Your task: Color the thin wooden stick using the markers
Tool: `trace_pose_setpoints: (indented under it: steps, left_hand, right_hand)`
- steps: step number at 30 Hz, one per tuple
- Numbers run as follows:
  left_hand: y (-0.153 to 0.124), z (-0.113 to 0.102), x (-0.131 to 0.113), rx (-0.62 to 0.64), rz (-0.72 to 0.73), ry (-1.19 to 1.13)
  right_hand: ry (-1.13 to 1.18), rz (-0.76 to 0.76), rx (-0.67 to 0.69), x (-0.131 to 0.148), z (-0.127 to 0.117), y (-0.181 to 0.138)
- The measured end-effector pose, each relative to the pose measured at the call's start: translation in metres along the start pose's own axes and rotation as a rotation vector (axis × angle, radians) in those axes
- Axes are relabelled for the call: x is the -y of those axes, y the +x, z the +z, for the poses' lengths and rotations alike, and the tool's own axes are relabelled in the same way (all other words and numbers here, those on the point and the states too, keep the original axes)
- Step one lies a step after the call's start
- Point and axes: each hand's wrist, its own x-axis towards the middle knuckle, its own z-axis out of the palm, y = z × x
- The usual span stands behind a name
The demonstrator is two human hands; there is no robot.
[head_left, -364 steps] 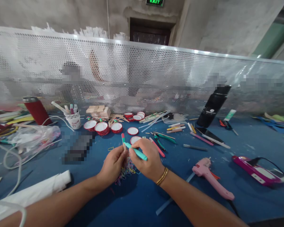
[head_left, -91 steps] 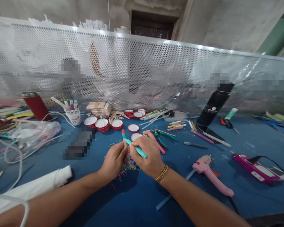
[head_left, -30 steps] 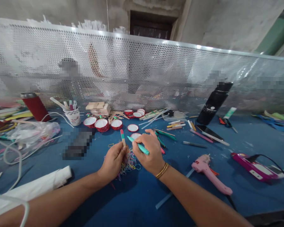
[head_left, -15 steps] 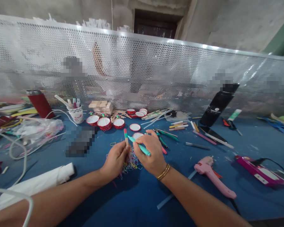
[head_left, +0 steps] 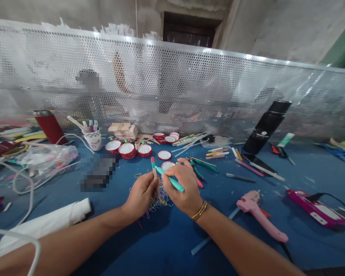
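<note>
Right now the left hand [head_left: 142, 193] pinches a thin wooden stick [head_left: 153, 165] upright above the desk [head_left: 112, 245], its grip closed on the lower end. The stick's top is red, with a green band below it and plain wood beneath. The right hand [head_left: 184, 189] has its grip closed around a teal marker [head_left: 172, 181] — held like a pen, slanting up and left, its tip at the green band; whether it touches, I cannot tell. A gold bracelet [head_left: 199, 211] circles the right wrist.

Under the hands lies a tangle of coloured loops [head_left: 162, 198]. Just beyond the stick are a small white dish with a red rim [head_left: 164, 155] and, farther left, a stack of similar red dishes [head_left: 127, 150]. To the right — near the right forearm — a pink glue gun [head_left: 261, 216] lies on its side.
</note>
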Motion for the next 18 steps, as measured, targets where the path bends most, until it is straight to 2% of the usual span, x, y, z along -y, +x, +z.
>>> trace_pose_setpoints:
  steps: [18]
  left_hand:
    - [0.0016,0.0001,0.0039,0.004,-0.02,-0.019]
  right_hand:
    - [-0.018,0.003,0.046,-0.0034,0.0015,-0.0002]
